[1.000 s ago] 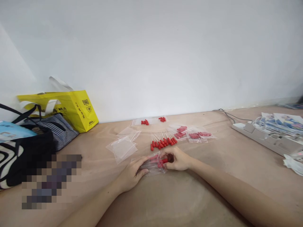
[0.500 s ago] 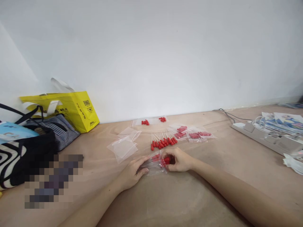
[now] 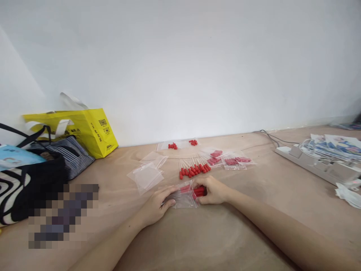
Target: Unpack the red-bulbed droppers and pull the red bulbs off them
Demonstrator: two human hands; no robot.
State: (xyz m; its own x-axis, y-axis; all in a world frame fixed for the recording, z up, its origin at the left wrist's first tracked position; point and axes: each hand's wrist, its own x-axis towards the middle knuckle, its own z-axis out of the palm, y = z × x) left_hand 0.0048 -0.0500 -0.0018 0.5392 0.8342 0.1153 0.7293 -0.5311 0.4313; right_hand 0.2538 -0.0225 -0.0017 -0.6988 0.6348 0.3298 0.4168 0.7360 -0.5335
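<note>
A small clear zip bag [image 3: 182,199] lies between my hands on the table, its mouth toward the right. My left hand [image 3: 160,203] grips the bag's left end between thumb and fingers. At the mouth, my right hand [image 3: 212,191] closes around several red pieces [image 3: 199,191], which lie partly inside the bag. Just beyond the hands, a fan of thin pale sticks with red heads [image 3: 194,171] lies on the table, heads toward me. Flat zip bags [image 3: 148,176] lie overlapping to the left of them.
To the right of the fan lie several bags with red contents [image 3: 231,161]. Behind it, a clear sheet or bag [image 3: 182,143] carries two small red bunches. A power strip [image 3: 307,162] and papers [image 3: 342,145] are at right; a yellow bag [image 3: 97,131] and a black bag [image 3: 53,175] at left.
The red pieces in my right hand sit a little further into the zip bag and look more lined up. My left hand still holds the bag's left end.
</note>
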